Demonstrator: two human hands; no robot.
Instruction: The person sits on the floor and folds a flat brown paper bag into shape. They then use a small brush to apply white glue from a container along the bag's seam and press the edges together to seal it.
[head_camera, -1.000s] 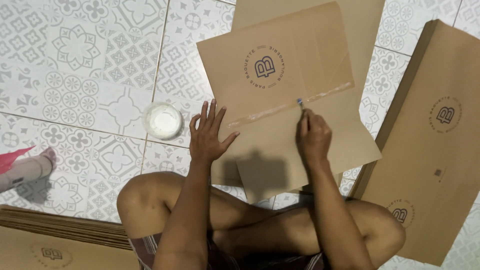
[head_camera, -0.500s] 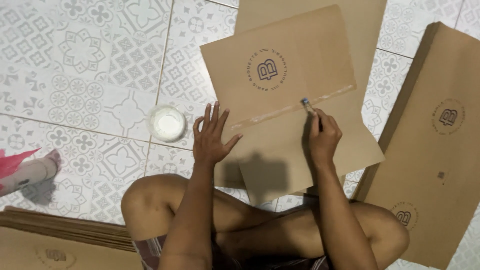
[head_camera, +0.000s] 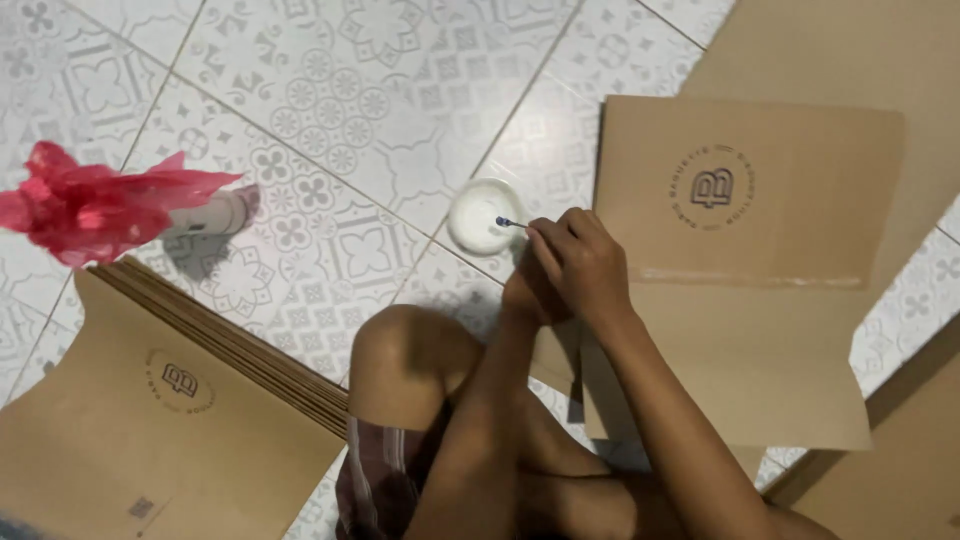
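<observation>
Fingers of the right hand (head_camera: 585, 265) pinch a thin stick (head_camera: 510, 222), its tip dipped in the white dish (head_camera: 485, 215) on the tiled floor (head_camera: 350, 100); the left hand (head_camera: 525, 295) sits tucked behind the right, its grip impossible to tell; just right of the dish lies a flat brown cardboard sheet (head_camera: 750, 330); a cardboard stack (head_camera: 150, 430) lies lower left, a red bag (head_camera: 90, 205) beyond it.

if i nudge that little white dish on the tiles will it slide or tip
The small white dish looks shallow and round, sitting flat on glossy floor tiles, so it would probably slide rather than tip. It seems light. The right hand has a small brush dipped in it, so a hard push might spill it.
</observation>
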